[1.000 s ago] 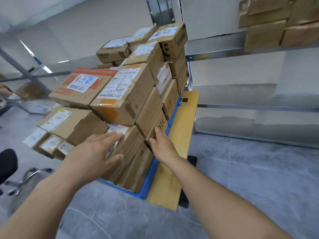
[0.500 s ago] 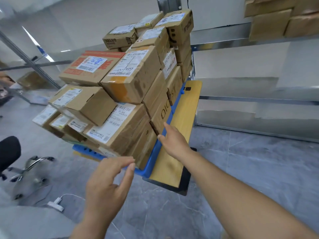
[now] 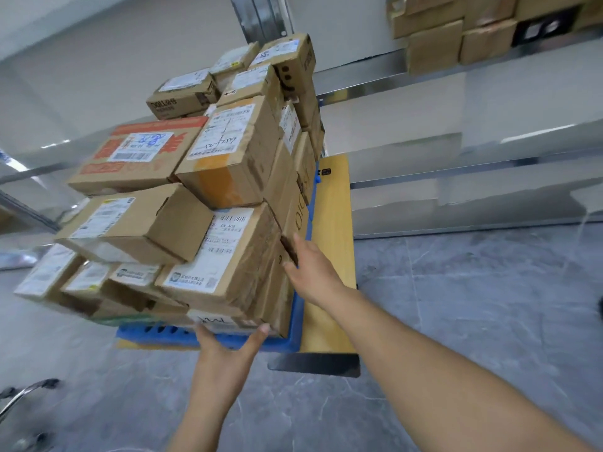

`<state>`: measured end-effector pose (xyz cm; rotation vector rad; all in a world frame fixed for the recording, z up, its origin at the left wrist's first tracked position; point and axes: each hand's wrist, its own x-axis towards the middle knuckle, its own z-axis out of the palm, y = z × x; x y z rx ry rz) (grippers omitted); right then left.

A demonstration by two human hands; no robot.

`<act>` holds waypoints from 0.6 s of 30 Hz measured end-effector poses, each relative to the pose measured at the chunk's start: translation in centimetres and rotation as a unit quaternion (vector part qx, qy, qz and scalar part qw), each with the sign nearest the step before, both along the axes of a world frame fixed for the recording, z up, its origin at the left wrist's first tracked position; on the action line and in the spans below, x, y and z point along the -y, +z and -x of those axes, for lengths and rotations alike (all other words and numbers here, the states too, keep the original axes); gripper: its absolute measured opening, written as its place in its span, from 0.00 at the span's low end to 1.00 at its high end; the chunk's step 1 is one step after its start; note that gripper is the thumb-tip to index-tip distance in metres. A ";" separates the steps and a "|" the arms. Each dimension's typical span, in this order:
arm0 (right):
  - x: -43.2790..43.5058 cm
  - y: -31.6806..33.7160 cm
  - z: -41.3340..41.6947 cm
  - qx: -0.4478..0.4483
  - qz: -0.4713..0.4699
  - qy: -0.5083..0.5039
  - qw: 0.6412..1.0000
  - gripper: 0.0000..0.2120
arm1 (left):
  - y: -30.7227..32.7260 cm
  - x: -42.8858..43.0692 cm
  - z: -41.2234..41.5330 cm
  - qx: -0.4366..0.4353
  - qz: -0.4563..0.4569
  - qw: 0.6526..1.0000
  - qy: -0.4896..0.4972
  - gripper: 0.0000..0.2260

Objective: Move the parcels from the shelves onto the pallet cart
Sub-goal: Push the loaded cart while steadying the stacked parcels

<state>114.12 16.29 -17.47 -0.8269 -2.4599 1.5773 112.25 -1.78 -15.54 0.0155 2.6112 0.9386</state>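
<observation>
Both hands (image 3: 225,350) (image 3: 315,272) against stacked parcels (image 3: 225,256) on cart (image 3: 332,223)

Brown cardboard parcels (image 3: 228,164) looking matt, creased. White paper labels (image 3: 225,132) looking smooth. Blue plastic pallet (image 3: 169,332) looking smooth. Yellow wood board (image 3: 332,223) looking matt. Silver metal shelf rails (image 3: 359,70) shining. Grey stone floor (image 3: 473,305) gleaming softly.

A grey, marble-patterned tile floor (image 3: 473,305) fills the lower half of the frame, with thin pale seams running across it. At the lower left edge, the chrome leg of a chair base (image 3: 23,391) curves up from the floor and ends in a dark caster (image 3: 49,383). A plain white wall (image 3: 98,60) covers the upper left. A small dark object (image 3: 600,306), too cropped to identify, sits at the far right edge.
</observation>
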 end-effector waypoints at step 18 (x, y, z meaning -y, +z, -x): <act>-0.4 -0.5 2.1 -0.011 0.024 -0.033 0.999 0.22 | -0.7 -0.8 0.5 -0.021 -0.071 0.996 -0.043 0.54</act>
